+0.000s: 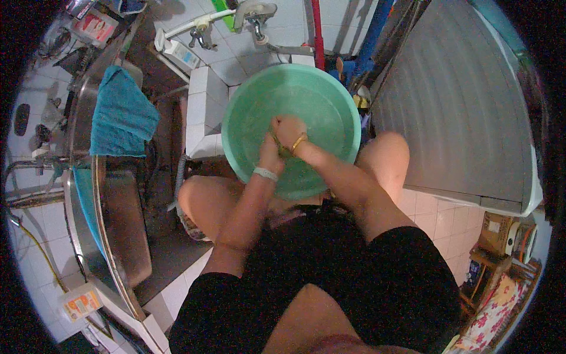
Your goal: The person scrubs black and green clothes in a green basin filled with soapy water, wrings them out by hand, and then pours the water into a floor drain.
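A round light-green plastic basin (233, 155) with water in it stands between my knees. My left hand (270, 152), with a pale band at the wrist, is pressed against my right hand (289, 126) over the middle of the basin. A yellow metal bangle (299, 142) circles my right wrist. The fingers of both hands are curled close together. A small yellowish-green patch shows between them; whether it is something held is too blurred to tell.
Taps (256, 28) on a tiled wall are beyond the basin. A blue towel (121, 117) hangs over the metal sink's edge at left. A large grey ribbed panel (455, 106) closes off the right side. A low tiled ledge (199, 110) flanks the basin.
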Demonstrator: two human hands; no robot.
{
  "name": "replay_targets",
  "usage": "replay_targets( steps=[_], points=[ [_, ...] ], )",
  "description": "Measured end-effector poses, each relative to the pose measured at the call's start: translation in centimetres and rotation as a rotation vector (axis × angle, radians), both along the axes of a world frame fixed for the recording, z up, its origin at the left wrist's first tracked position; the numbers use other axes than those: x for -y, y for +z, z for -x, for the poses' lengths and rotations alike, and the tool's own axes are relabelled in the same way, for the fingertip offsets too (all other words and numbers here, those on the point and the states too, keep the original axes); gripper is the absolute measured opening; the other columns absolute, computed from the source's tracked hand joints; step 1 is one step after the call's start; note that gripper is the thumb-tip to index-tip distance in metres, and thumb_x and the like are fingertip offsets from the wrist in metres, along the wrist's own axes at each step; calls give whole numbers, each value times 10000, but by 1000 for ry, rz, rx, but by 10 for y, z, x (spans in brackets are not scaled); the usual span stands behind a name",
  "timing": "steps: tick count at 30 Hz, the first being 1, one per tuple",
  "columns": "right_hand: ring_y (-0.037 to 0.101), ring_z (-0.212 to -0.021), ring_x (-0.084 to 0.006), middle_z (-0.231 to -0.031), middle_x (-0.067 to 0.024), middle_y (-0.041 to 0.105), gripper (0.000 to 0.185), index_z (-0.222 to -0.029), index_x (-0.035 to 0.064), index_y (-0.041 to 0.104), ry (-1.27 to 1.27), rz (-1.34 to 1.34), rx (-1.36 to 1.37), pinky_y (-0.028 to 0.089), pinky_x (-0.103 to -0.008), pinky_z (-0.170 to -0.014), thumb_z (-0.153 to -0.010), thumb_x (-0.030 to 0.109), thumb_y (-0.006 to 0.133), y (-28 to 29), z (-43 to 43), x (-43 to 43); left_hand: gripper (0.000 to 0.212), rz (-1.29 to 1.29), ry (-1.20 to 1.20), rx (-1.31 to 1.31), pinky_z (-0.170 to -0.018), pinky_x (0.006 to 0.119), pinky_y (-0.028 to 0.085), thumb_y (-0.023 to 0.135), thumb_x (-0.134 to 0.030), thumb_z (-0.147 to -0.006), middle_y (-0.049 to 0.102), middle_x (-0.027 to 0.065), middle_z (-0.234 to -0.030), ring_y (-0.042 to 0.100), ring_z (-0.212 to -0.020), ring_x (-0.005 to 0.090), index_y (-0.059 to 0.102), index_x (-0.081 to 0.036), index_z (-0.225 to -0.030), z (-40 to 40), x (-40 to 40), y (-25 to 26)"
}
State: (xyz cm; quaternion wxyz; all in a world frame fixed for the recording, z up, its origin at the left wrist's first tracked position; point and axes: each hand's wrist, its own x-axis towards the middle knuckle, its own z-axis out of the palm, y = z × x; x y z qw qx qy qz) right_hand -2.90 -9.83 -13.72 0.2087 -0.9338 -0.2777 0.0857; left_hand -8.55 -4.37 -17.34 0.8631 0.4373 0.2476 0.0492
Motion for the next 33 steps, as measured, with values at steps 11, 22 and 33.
replay_targets(
  steps=[11, 22, 33],
  points=[
    [520, -596, -324, -638, -174, 533, 367, -672, 60, 569, -183, -51, -146, 420, -400, -556, -738, 373, 387, -61, -28, 28, 322, -146, -6, -138, -831, 302, 336, 325, -248, -810, 442, 81, -1016, 423, -948, 213, 378, -48, -1057, 17, -1, 13],
    [531, -734, -306, -768, -161, 547, 319, -897, 36, 510, 130, 279, -187, 423, -404, -626, -675, 264, 519, -89, -42, 37, 459, 211, 87, -285, -831, 447, 278, 300, -464, -784, 403, 48, -1095, 378, -1010, 234, 362, -134, -1097, 19, -13, 36],
    [502, -580, -317, -624, -138, 509, 249, -644, 49, 427, 76, -387, -16, 383, -422, -472, -705, 286, 475, 38, 70, 27, 402, 293, -92, -141, -682, 334, 413, 390, -435, -762, 522, 62, -847, 496, -745, 206, 479, -80, -928, 1, -28, 47]
  ],
)
